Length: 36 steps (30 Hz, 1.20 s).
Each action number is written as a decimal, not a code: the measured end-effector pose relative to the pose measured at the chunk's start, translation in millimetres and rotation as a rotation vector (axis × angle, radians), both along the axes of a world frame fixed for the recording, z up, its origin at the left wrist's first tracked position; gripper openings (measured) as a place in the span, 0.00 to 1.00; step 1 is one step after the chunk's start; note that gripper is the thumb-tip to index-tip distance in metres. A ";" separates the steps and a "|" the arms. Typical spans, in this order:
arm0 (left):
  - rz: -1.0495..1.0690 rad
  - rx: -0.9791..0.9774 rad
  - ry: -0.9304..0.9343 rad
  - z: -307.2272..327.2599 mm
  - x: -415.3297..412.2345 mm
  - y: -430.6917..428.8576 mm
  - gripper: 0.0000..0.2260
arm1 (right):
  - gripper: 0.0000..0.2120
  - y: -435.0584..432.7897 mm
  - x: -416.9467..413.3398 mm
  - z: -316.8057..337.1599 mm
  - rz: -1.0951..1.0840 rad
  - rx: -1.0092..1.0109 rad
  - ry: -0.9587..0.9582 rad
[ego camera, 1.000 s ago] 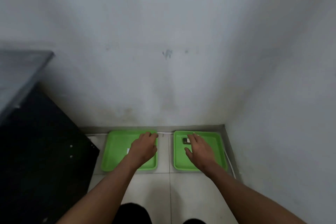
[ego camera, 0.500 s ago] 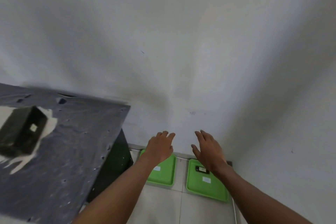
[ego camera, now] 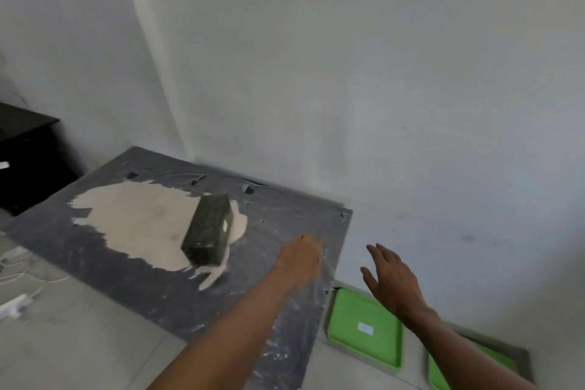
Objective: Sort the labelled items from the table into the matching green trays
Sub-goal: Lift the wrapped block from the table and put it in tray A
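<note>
Nearest me, 2 green trays sit on the floor by the wall: the left tray (ego camera: 364, 326) carries a white label, the right tray (ego camera: 443, 377) is mostly hidden by my forearm. My right hand (ego camera: 392, 282) hovers above them, fingers spread, holding nothing. My left hand (ego camera: 300, 260) hangs over the desk (ego camera: 158, 288) edge, blurred; its grip looks empty and loosely curled. Farther on lies the dark box (ego camera: 209, 229), on the pale worn patch, a small label on its side. It looks rigid and probably dense, maybe slick, so I would clasp its long sides. Nothing blocks it. A dark cabinet (ego camera: 28, 155) stands beyond.
</note>
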<state>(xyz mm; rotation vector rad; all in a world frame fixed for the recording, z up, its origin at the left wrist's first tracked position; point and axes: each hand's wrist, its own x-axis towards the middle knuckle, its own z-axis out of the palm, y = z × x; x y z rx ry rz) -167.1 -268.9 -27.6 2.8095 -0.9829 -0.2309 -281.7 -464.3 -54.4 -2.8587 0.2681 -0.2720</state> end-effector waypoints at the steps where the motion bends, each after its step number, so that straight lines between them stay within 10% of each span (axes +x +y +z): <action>1: 0.015 0.003 0.005 -0.5 10.6 24.2 0.18 | 0.25 22.1 10.2 0.4 0.013 0.006 0.005; 36: 0.299 0.159 0.102 -49.0 228.5 213.2 0.20 | 0.22 198.3 222.1 -37.7 0.105 0.139 0.145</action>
